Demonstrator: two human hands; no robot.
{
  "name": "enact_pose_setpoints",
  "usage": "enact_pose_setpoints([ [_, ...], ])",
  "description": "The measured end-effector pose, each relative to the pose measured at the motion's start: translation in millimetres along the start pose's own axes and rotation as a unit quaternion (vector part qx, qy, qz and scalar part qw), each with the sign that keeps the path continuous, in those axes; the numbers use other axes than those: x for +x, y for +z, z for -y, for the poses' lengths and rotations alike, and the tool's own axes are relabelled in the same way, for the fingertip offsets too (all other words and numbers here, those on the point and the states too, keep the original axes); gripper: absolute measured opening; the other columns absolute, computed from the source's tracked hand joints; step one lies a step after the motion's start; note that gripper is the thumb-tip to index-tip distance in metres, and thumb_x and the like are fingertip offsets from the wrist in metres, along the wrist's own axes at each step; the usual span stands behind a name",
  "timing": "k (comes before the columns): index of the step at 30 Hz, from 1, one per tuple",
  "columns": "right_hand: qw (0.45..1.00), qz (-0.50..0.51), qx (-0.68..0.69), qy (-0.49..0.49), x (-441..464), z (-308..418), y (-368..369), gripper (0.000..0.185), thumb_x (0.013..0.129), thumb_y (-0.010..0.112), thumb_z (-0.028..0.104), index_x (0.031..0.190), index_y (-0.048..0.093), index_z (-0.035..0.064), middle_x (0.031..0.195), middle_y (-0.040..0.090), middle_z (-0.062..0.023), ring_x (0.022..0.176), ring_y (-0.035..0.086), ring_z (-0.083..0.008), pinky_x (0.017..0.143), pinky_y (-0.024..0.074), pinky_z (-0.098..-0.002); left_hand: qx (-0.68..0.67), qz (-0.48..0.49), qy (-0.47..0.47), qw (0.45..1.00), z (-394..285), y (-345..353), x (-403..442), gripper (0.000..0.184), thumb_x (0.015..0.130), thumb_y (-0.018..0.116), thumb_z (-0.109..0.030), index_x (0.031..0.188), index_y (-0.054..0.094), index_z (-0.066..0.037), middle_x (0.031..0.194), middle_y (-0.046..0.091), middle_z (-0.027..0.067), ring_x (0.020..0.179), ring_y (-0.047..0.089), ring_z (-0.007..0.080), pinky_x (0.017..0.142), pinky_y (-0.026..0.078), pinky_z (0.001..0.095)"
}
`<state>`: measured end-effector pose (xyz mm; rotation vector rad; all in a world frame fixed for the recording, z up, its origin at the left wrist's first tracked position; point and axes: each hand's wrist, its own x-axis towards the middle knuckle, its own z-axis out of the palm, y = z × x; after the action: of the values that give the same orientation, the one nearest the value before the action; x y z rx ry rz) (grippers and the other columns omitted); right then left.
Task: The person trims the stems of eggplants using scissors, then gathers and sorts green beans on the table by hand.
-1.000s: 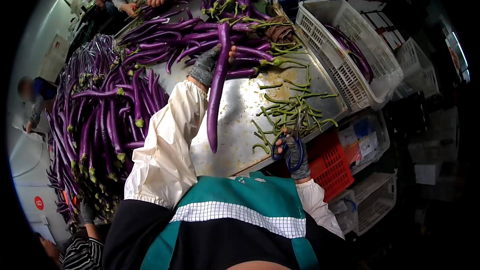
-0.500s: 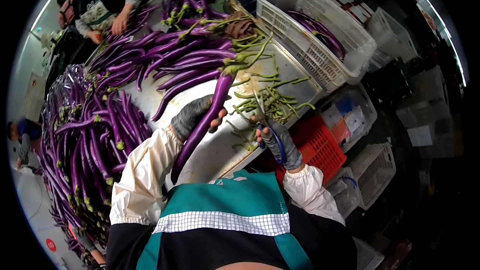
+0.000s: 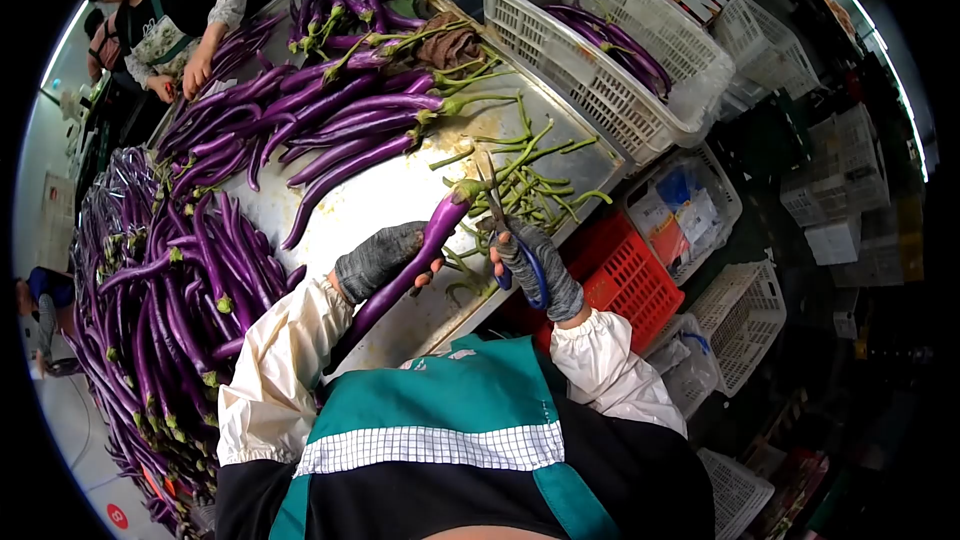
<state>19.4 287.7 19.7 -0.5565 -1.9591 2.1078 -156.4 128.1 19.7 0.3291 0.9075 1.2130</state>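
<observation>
My left hand point(image 3: 385, 258), in a grey fingerless glove, is wrapped round a long purple eggplant point(image 3: 437, 229). The eggplant slants upward, its green cap point(image 3: 464, 191) pointing away from me with a short stem end. My right hand point(image 3: 545, 270), gloved alike, grips blue-handled scissors point(image 3: 493, 198). Their blades point away from me, just right of the cap; whether they touch it I cannot tell. Beyond lie cut green stems point(image 3: 540, 180), scattered on the metal table point(image 3: 410, 185). A row of eggplants point(image 3: 350, 115) with stems lies further up the table.
A large heap of eggplants point(image 3: 160, 310) stands at the left. At the back right is a white crate point(image 3: 600, 55) with several eggplants inside. A red crate point(image 3: 630, 280) sits beside the table on the right. Across the table, another person's hands point(image 3: 190, 80) are among eggplants.
The held eggplant has come down and away from the row, its cap now beside the scissor blades. My right hand has shifted slightly left and up. The whole view has also shifted a little.
</observation>
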Motion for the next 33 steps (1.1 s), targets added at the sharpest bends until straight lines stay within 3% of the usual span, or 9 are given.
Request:
enact_pose_setpoints([
  [5, 0.998, 0.008, 0.062, 0.032, 2, -7, -3, 0.039, 0.084, 0.048, 0.044, 0.088, 0.056, 0.0055, 0.051, 0.042, 0.0040, 0.043, 0.044, -0.0049, 0.039, 0.0358, -0.0191, 0.153, -0.060, 0.013, 0.986, -11, 6, 0, 0.036, 0.087, 0.046, -0.033, 0.109, 0.045, -0.004, 0.079, 0.056, 0.0070, 0.057, 0.053, 0.0110, 0.051, 0.045, 0.0230],
  [7, 0.959, -0.001, 0.242, 0.147, 3, -16, -5, 0.030, 0.085, 0.051, 0.035, 0.086, 0.057, 0.0065, 0.052, 0.044, 0.0053, 0.039, 0.044, -0.0046, 0.035, 0.0351, -0.0167, 0.265, -0.090, 0.035, 0.959, -17, 7, 1, 0.037, 0.088, 0.042, -0.033, 0.110, 0.047, -0.004, 0.078, 0.056, 0.0047, 0.059, 0.052, 0.0091, 0.051, 0.044, 0.0221],
  [11, 0.898, 0.049, 0.413, 0.143, 6, -52, -18, 0.031, 0.089, 0.042, 0.029, 0.093, 0.054, 0.0000, 0.059, 0.055, -0.0029, 0.042, 0.053, -0.0101, 0.036, 0.0446, -0.0196, 0.391, -0.141, 0.006, 0.910, -35, 17, 5, 0.038, 0.089, 0.043, -0.030, 0.118, 0.044, -0.006, 0.078, 0.056, 0.0024, 0.060, 0.051, 0.0097, 0.054, 0.044, 0.0241],
  [13, 0.898, 0.058, 0.414, 0.136, 3, -77, -28, 0.035, 0.090, 0.040, 0.029, 0.094, 0.054, -0.0022, 0.061, 0.057, -0.0051, 0.044, 0.055, -0.0123, 0.036, 0.0458, -0.0209, 0.532, -0.119, 0.147, 0.826, -24, -1, 21, 0.037, 0.088, 0.044, -0.028, 0.119, 0.044, -0.006, 0.079, 0.058, 0.0061, 0.064, 0.054, 0.0167, 0.058, 0.046, 0.0298],
  [14, 0.898, 0.063, 0.417, 0.124, 3, -83, -30, 0.038, 0.091, 0.037, 0.030, 0.096, 0.053, -0.0043, 0.064, 0.058, -0.0073, 0.045, 0.056, -0.0145, 0.036, 0.0470, -0.0223, 0.688, -0.117, 0.254, 0.669, -16, -25, 33, 0.031, 0.087, 0.043, -0.021, 0.116, 0.047, -0.008, 0.082, 0.059, 0.0103, 0.071, 0.057, 0.0259, 0.063, 0.046, 0.0347],
  [15, 0.905, 0.010, 0.389, 0.173, 1, -76, -27, 0.040, 0.090, 0.040, 0.036, 0.097, 0.052, -0.0023, 0.054, 0.051, -0.0004, 0.037, 0.046, -0.0114, 0.033, 0.0353, -0.0178, 0.772, -0.162, 0.036, 0.614, -51, 24, 18, 0.026, 0.083, 0.043, -0.016, 0.107, 0.052, -0.012, 0.082, 0.057, 0.0116, 0.077, 0.057, 0.0284, 0.063, 0.045, 0.0373],
  [17, 0.868, 0.054, 0.445, 0.215, -1, -81, -31, 0.041, 0.090, 0.038, 0.037, 0.099, 0.051, -0.0013, 0.056, 0.052, -0.0003, 0.040, 0.048, -0.0119, 0.035, 0.0362, -0.0209, 0.868, -0.198, 0.156, 0.427, -42, 9, 28, 0.022, 0.079, 0.044, -0.017, 0.098, 0.054, -0.014, 0.080, 0.055, 0.0094, 0.074, 0.056, 0.0256, 0.059, 0.044, 0.0377],
  [21, 0.858, 0.063, 0.457, 0.224, -4, -96, -36, 0.044, 0.090, 0.036, 0.038, 0.100, 0.051, -0.0021, 0.057, 0.052, -0.0029, 0.042, 0.050, -0.0145, 0.037, 0.0370, -0.0227, 0.905, -0.170, 0.178, 0.346, -42, -4, 46, 0.021, 0.075, 0.046, -0.022, 0.092, 0.057, -0.016, 0.082, 0.055, 0.0035, 0.076, 0.054, 0.0221, 0.060, 0.040, 0.0375],
  [33, 0.809, 0.091, 0.535, 0.225, -9, -93, -36, 0.047, 0.091, 0.033, 0.037, 0.109, 0.044, -0.0048, 0.063, 0.053, -0.0058, 0.047, 0.051, -0.0181, 0.041, 0.0401, -0.0270, 0.886, -0.116, 0.308, 0.327, -39, -34, 33, 0.021, 0.072, 0.050, -0.023, 0.089, 0.052, -0.012, 0.076, 0.052, 0.0054, 0.072, 0.053, 0.0193, 0.055, 0.043, 0.0325],
])
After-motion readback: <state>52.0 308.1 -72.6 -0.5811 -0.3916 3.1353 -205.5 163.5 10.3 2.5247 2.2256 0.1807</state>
